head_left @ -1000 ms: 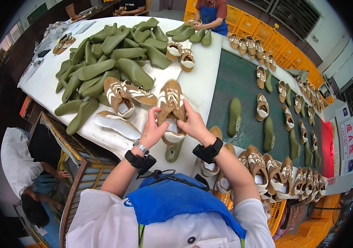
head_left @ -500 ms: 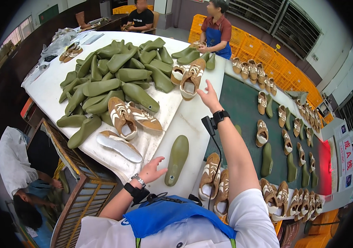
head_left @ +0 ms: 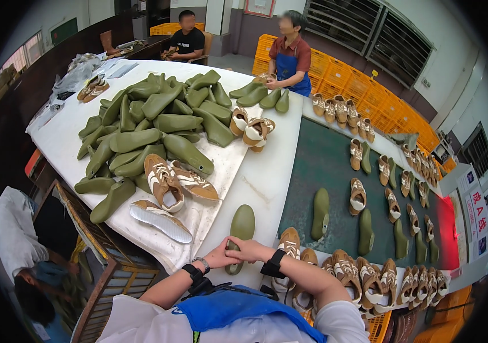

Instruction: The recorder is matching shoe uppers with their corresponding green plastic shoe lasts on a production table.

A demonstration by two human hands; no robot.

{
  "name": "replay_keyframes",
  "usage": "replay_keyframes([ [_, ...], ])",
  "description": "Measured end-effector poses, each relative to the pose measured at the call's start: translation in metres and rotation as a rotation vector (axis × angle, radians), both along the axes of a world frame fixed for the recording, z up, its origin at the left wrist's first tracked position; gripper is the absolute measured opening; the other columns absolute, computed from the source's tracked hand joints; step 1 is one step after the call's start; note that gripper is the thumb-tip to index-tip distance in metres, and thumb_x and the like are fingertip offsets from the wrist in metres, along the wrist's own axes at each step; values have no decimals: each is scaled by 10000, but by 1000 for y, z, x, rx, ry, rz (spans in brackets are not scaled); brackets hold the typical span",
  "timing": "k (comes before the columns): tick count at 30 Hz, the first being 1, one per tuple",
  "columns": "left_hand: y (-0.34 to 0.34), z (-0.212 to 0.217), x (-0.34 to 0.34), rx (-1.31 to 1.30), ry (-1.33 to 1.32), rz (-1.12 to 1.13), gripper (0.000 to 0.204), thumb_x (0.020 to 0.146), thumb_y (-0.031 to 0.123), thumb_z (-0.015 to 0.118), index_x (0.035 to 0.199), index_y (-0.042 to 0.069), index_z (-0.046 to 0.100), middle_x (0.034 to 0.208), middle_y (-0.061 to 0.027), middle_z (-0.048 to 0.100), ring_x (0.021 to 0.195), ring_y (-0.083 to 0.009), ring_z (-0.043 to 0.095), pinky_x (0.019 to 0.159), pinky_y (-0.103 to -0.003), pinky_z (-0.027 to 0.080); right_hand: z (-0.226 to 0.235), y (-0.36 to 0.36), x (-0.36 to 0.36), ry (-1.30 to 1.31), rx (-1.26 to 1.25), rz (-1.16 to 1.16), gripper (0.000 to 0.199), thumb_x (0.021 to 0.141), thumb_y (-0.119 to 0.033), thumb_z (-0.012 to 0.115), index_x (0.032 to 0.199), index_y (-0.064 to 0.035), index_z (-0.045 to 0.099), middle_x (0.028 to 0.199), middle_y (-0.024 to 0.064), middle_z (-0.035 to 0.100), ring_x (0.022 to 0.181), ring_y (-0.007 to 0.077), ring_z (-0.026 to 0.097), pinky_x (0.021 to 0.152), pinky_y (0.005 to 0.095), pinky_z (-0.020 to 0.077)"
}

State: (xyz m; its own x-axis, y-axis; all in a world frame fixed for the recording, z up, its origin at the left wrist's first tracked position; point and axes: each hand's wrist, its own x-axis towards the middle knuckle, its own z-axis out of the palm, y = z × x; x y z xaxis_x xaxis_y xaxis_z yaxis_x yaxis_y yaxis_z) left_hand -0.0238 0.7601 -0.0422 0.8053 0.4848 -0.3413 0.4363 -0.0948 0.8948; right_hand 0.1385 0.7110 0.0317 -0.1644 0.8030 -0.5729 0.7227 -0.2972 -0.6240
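Observation:
A green shoe last point(head_left: 243, 222) lies on the white tabletop in front of me. My left hand point(head_left: 219, 256) is closed at the left side of its narrow end, and my right hand point(head_left: 250, 250) grips the same end from the right. The fingers of both hands meet over the last and partly hide it. Left of my hands are a brown sneaker on its side with the white sole showing point(head_left: 161, 221) and two more brown-and-white sneakers point(head_left: 164, 182). Farther off, another pair of sneakers point(head_left: 258, 132) rests beside the big heap of green lasts point(head_left: 152, 123).
A green conveyor belt point(head_left: 335, 154) on the right carries lasts and sneakers, with a row of sneakers point(head_left: 364, 277) along its near edge. A metal-framed cart point(head_left: 121, 274) stands at the left, near a bent-over person. Two people are beyond the table, before orange crates point(head_left: 346, 80).
My right hand has come back from the far sneaker to the shoe last. My left hand has moved onto the last too. The far sneaker now sits tilted beside its mate.

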Motion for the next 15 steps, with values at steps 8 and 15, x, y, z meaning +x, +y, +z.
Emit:
replay_keyframes([
  [8,14,9,7,-420,-198,-114,1107,676,88,747,1359,57,-124,1141,-145,489,1008,-184,512,839,-309,451,-16,-12,-8,-34,266,-211,620,777,-338,518,1277,-74,264,750,268,594,695,417,586,650,450,481],
  [15,5,-4,11,-417,-239,-112,1128,637,44,738,1392,116,-97,1219,-109,377,1115,-208,395,899,-323,403,-25,-34,-9,-76,305,-253,632,728,-261,536,1286,-121,276,764,232,607,714,396,598,668,454,480],
])
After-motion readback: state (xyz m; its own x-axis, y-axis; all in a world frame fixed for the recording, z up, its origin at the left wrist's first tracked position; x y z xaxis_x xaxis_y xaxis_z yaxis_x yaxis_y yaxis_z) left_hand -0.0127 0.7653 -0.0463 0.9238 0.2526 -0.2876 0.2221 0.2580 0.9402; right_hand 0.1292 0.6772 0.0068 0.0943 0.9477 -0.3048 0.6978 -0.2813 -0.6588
